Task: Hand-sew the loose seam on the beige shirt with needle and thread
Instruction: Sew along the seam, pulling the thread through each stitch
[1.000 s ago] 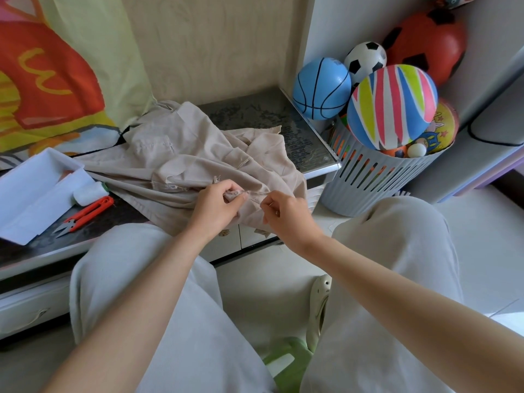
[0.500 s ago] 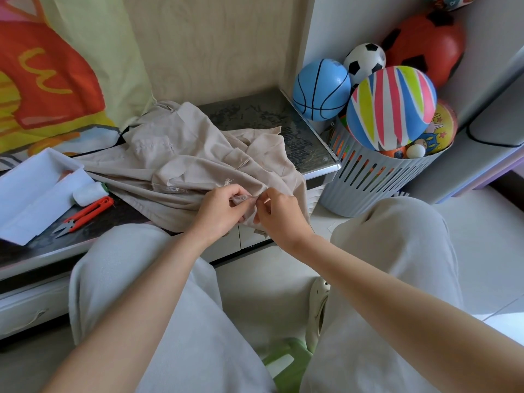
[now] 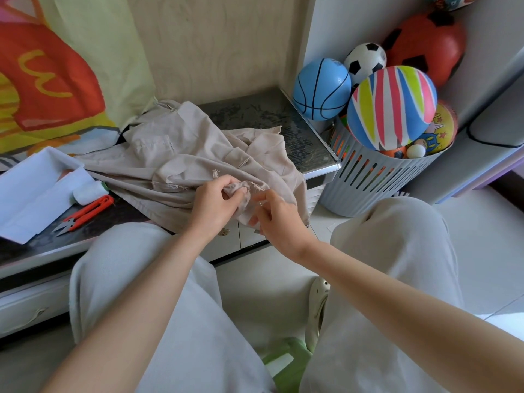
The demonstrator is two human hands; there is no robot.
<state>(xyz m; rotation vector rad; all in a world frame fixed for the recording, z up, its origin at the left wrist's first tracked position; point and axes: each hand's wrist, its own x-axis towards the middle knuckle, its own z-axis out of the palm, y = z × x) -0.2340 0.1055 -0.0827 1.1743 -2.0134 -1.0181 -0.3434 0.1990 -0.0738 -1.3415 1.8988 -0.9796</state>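
Note:
The beige shirt [image 3: 181, 154] lies crumpled on a dark low table [image 3: 272, 114], one fold hanging over the front edge. My left hand [image 3: 215, 205] grips a bunched fold of the shirt at a frayed seam. Just to its right, my right hand [image 3: 275, 217] pinches something thin at the fabric with thumb and forefinger; the needle and thread are too small to make out clearly. A white thread spool [image 3: 89, 191] lies on the table to the left.
Orange thread snips [image 3: 85, 212] and a white open box [image 3: 31, 188] sit on the table's left. A grey slatted basket [image 3: 377, 180] heaped with balls stands right of the table. My knees in pale trousers frame the hands; a green stool [image 3: 286, 361] is below.
My left hand has gathered the fabric into a tighter bunch. My right hand moved down and slightly right, away from the seam.

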